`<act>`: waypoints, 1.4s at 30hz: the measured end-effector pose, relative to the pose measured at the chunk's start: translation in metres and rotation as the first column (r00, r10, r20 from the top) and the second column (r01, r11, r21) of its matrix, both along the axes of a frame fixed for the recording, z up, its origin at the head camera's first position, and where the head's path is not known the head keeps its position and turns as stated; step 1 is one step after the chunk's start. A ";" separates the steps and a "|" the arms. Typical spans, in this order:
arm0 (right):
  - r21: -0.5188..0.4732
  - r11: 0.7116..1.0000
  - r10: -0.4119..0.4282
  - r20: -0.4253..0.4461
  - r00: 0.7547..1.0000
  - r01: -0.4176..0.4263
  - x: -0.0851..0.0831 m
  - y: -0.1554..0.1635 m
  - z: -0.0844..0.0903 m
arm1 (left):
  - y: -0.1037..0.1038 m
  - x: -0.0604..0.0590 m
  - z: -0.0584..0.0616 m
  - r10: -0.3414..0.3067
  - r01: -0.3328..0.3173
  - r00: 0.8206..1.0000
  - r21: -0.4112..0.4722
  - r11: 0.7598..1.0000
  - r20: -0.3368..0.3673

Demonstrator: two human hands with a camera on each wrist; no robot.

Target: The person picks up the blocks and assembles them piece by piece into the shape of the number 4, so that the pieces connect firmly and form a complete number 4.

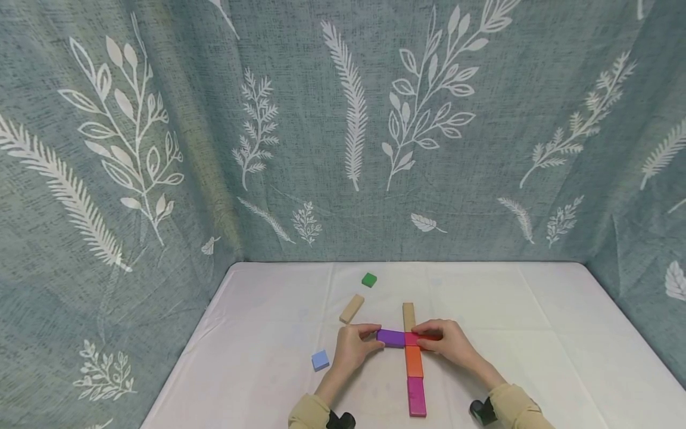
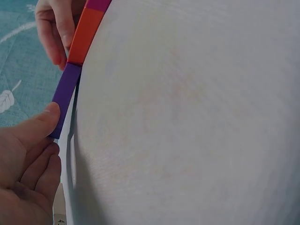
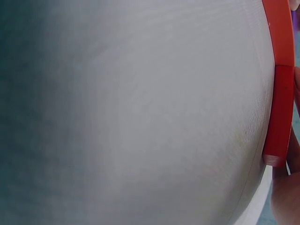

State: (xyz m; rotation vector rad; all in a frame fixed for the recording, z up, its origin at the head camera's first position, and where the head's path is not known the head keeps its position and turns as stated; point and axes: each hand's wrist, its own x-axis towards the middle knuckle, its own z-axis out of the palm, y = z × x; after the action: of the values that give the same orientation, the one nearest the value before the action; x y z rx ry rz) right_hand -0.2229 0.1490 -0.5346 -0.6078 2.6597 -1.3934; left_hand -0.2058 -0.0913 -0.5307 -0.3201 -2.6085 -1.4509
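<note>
The left hand (image 1: 351,348) pinches the outer end of the purple block (image 1: 390,338) while the right hand (image 1: 447,341) curls its fingers round the red block (image 1: 423,339), seemingly pressing the two together to form one crossbar. Both lie flat near the table's (image 1: 536,333) front middle, long axes running left to right, square across the column of tan block (image 1: 408,316), orange block (image 1: 413,361) and magenta block (image 1: 416,396). A loose tan block (image 1: 351,308), green cube (image 1: 368,279) and blue cube (image 1: 320,360) sit apart at the left.
</note>
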 end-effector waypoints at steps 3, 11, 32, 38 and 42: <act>0.000 1.000 0.006 0.009 1.000 -0.006 0.000 0.000 0.000 | 0.000 0.000 0.000 -0.001 0.001 1.000 -0.014 1.000 -0.001; 0.011 1.000 0.011 0.019 1.000 -0.011 -0.001 0.001 0.000 | 0.000 0.000 0.001 -0.020 0.020 1.000 -0.050 0.999 -0.009; 0.008 1.000 0.010 0.008 1.000 -0.010 -0.001 0.001 0.001 | 0.001 0.001 -0.002 -0.035 0.035 0.999 -0.074 0.997 0.007; 0.007 1.000 0.015 0.009 1.000 -0.015 0.000 0.001 0.001 | 0.000 0.001 -0.003 -0.041 0.042 0.999 -0.043 0.998 0.022; 0.001 1.000 0.014 0.022 1.000 -0.014 -0.001 0.001 0.000 | 0.000 0.001 -0.004 -0.037 0.038 0.999 -0.022 0.999 0.031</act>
State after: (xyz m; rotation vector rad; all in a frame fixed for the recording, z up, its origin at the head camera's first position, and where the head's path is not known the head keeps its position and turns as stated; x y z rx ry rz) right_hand -0.2235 0.1500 -0.5341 -0.6071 2.6340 -1.3868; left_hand -0.2045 -0.0918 -0.5348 -0.3542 -2.6589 -1.4502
